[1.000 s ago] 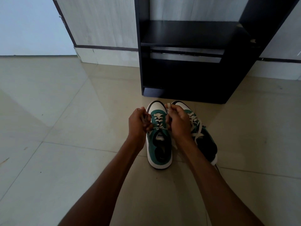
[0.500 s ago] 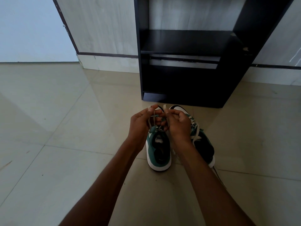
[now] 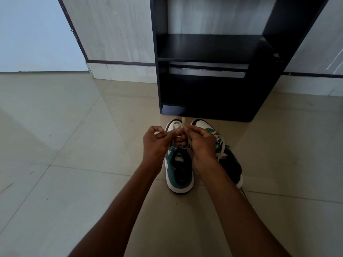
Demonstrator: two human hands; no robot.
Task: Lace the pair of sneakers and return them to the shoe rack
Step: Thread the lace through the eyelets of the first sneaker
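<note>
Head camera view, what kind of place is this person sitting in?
Probably a home entryway or hallway: a dark shoe rack against the wall, glossy floor tiles, and a pair of sneakers in front of the rack.

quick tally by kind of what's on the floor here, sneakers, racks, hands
sneakers: 2, the left sneaker and the right sneaker
shoe racks: 1, the black shoe rack
hands: 2, the left hand and the right hand, both pinching the lace
total: 5

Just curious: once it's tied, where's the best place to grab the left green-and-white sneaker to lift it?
Probably the heel collar of the left green-and-white sneaker, reached from above on the near side: the opening faces up there, clear of the cream laces.
</note>
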